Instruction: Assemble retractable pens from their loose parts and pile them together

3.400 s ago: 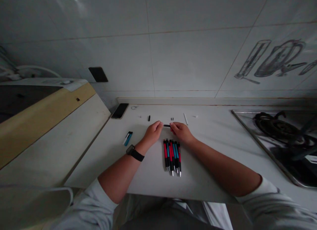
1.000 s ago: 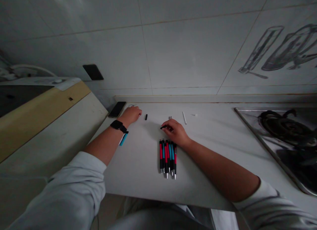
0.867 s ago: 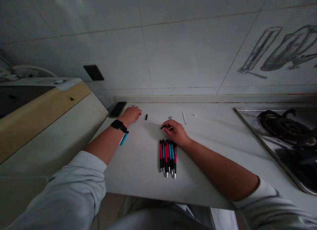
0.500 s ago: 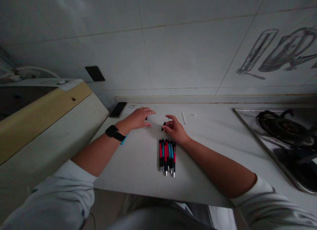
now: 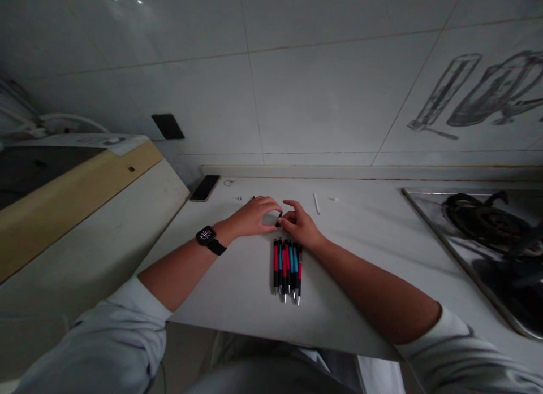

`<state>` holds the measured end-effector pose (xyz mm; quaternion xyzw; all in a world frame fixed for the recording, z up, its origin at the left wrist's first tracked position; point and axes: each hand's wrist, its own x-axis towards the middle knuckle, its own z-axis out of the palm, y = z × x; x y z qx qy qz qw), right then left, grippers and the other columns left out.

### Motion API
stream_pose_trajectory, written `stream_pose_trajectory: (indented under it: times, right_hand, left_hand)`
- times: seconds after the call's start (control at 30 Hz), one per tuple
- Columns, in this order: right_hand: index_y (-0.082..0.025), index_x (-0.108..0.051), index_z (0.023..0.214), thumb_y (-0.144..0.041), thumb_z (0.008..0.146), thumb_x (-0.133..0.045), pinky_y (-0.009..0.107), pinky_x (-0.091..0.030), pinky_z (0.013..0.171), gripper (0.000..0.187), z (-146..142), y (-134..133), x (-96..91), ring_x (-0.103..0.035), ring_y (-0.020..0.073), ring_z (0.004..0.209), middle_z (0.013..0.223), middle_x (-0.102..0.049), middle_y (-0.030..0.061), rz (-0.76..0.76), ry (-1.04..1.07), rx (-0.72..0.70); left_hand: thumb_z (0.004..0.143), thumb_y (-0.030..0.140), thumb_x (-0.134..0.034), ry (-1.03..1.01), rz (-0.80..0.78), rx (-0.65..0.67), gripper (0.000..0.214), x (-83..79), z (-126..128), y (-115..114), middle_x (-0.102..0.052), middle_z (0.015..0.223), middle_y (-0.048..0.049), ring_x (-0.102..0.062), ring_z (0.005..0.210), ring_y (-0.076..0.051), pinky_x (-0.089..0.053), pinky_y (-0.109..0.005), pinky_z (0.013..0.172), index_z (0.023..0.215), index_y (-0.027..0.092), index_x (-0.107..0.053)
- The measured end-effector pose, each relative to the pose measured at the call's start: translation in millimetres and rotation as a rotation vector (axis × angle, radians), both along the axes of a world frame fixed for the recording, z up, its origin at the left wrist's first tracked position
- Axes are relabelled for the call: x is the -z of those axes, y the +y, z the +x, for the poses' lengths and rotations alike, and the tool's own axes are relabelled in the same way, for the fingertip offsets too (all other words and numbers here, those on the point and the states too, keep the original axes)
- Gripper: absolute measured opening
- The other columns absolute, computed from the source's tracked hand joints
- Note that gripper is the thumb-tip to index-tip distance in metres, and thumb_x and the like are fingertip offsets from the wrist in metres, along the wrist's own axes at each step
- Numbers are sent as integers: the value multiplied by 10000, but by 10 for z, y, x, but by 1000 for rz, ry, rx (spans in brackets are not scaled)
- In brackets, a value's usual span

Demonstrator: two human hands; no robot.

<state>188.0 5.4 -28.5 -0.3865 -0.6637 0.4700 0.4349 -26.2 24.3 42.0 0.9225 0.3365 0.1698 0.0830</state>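
Observation:
On the white counter (image 5: 360, 258) lies a row of several red and blue pens (image 5: 287, 267), tips toward me. Just beyond them my two hands meet. My right hand (image 5: 299, 226) pinches a small black pen part (image 5: 279, 219) between thumb and fingers. My left hand (image 5: 253, 216), with a black watch (image 5: 208, 239) on the wrist, has its fingertips closed at the same black part. Whether the left fingers hold a second small piece is hidden.
A dark phone (image 5: 205, 187) lies at the counter's back left. A white pen refill (image 5: 316, 203) and tiny loose parts (image 5: 240, 198) lie near the wall. A gas hob (image 5: 487, 236) fills the right side. A lower cabinet with a wooden edge (image 5: 80, 196) stands left.
My left hand came back from the far left near the phone and joined the right hand at the black part. The right hand stayed above the pens.

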Motion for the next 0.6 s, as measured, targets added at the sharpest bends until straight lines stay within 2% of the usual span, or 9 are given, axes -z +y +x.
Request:
stream_pose_trajectory:
  times: [0.1,0.2,0.37,0.47,0.6]
  right_hand:
    - [-220,-411,1396,-403,939,-571,286,-488,654,517,-3,-12,-1,-611,141,659,809,-676,-26,17,-42,12]
    - [-221,-428,1381,-361,954,-547,286,-488,666,465,7,-12,2,-612,142,672,814,-685,-17,28,-99,4]
    - [-218,-432,1382,-327,947,-548,280,-471,658,463,22,-1,28,-596,139,664,818,-688,-16,53,-132,-20]
    - [-217,-432,1384,-312,938,-554,279,-465,659,472,23,3,41,-592,139,669,828,-688,-15,64,-133,-25]
    - [-208,-437,1390,-289,928,-553,279,-471,677,483,23,2,42,-598,139,683,828,-681,-16,78,-133,-32]
  left_hand:
    - [850,371,-769,31,37,-149,430,-16,-202,241,-633,1298,-86,-565,1237,-272,-431,-423,1093,1249,258,-652]
    - [812,376,-791,144,98,-277,460,19,-396,557,-618,1322,-89,-546,1261,-295,-406,-436,1107,1242,258,-679]
    - [735,464,-828,333,44,-306,479,171,-488,928,-644,1290,-71,-574,1230,-296,-419,-400,1072,1171,287,-737]
    - [720,517,-813,405,7,-306,483,240,-482,1030,-662,1286,-55,-584,1220,-295,-420,-404,1054,1152,312,-744]
    - [711,545,-798,453,-37,-309,492,252,-489,1088,-681,1295,-47,-600,1198,-289,-416,-404,1039,1148,327,-737]
